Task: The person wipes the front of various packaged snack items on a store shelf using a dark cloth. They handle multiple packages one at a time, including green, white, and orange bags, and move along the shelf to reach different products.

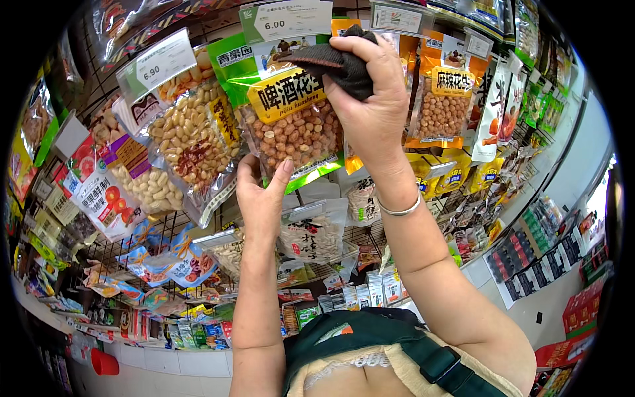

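My right hand, with a silver bangle at the wrist, grips a dark cloth in front of the upper right part of a green-edged bag of coated peanuts. The lower left edge of that bag is pinched between the thumb and fingers of my left hand. A price tag hangs over the bag's top. Close by on the left hangs a clear bag of peanuts with red chili. Whether the cloth touches the bag is hard to tell.
Hanging snack bags surround my hands on wire racks, with an orange peanut bag at the right. Bags of pale snacks hang below. A red bucket stands on the floor at lower left, and red boxes are at far right.
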A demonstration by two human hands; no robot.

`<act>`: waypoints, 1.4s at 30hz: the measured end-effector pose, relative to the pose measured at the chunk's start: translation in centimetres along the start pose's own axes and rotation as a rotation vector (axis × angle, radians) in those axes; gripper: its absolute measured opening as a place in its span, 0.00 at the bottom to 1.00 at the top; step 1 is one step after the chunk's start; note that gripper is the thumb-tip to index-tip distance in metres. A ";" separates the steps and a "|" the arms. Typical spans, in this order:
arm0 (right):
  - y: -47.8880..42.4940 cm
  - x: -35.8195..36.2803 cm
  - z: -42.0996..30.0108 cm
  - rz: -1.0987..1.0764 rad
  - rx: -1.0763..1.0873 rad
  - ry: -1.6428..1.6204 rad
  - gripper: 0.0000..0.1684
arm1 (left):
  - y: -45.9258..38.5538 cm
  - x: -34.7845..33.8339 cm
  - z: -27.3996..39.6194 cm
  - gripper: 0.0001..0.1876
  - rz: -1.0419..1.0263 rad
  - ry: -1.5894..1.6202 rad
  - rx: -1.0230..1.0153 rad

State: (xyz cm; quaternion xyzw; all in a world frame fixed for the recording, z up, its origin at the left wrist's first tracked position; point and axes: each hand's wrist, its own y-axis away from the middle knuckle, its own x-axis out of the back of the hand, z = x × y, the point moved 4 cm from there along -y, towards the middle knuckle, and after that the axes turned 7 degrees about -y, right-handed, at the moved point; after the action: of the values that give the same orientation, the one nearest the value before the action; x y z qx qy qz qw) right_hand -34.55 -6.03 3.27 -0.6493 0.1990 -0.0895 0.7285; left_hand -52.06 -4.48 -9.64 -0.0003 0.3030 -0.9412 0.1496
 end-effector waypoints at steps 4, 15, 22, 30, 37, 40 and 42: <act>0.4 -0.3 0.1 -0.024 -0.044 -0.046 0.25 | -0.7 -0.7 -0.1 0.27 -0.117 0.143 0.064; 3.4 -1.0 -1.4 -0.131 -0.079 0.188 0.29 | -0.5 0.4 0.3 0.18 -0.262 0.272 0.057; 6.9 -4.4 -4.9 -0.272 -0.144 0.080 0.29 | -1.3 1.5 -1.0 0.15 -0.262 0.157 -0.012; 5.4 -6.1 -5.9 -0.278 -0.037 0.193 0.29 | -0.5 1.1 0.0 0.14 -0.262 0.079 -0.038; 6.9 -4.8 -7.4 -0.250 -0.208 0.051 0.29 | 0.8 2.7 0.6 0.19 -0.289 -0.068 -0.094; 6.3 -4.5 -7.9 -0.217 -0.163 0.012 0.32 | 3.1 6.1 4.6 0.26 -0.066 -0.332 -0.283; 6.2 -4.5 -8.1 -0.206 -0.165 -0.006 0.34 | 3.5 8.9 6.4 0.29 0.141 -0.502 -0.419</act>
State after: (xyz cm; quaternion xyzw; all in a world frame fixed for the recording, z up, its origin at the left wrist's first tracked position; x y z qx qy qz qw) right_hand -42.73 -10.82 -2.69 -0.7245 0.1358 -0.1451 0.6600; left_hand -58.99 -13.35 -7.21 -0.2418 0.4430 -0.8163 0.2809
